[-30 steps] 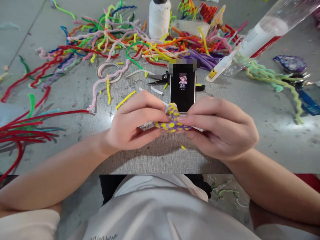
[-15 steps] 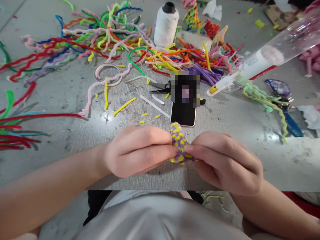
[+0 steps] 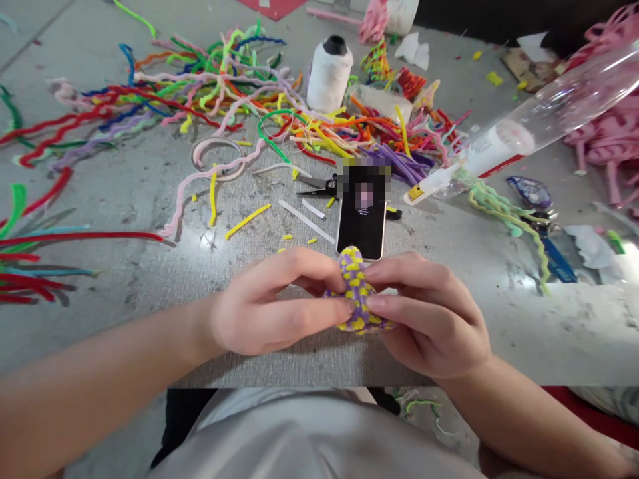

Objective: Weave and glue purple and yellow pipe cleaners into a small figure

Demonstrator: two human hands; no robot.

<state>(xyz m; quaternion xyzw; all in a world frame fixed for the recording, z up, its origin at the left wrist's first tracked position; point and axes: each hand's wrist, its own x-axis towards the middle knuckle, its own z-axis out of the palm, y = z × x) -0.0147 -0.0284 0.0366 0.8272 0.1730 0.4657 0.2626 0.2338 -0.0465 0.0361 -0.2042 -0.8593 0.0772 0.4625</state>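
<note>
A small woven piece of yellow and purple pipe cleaners (image 3: 357, 283) is held between both hands, above the front of the table. It narrows to a rounded top and flares out at the base. My left hand (image 3: 279, 303) pinches its left side with thumb and fingers. On the other side, my right hand (image 3: 434, 313) grips it with the thumb against the front face. Fingers hide parts of both edges. Just beyond lies a phone (image 3: 360, 229) with a dark screen. Black-handled scissors (image 3: 319, 186) stick out from under the phone.
Behind lies a heap of coloured pipe cleaners (image 3: 219, 86) beside a white thread cone (image 3: 329, 76). A clear plastic tube (image 3: 564, 106) lies at the right, near blue-handled pliers (image 3: 556, 256). Yellow offcuts (image 3: 248, 221) dot the table (image 3: 124, 319). Red pipe cleaners (image 3: 80, 235) reach in from the left.
My right hand has shifted left and its fingers have moved up along the woven piece. The piece now stands more upright, its flared base showing on both sides. The view has tilted slightly upward.
</note>
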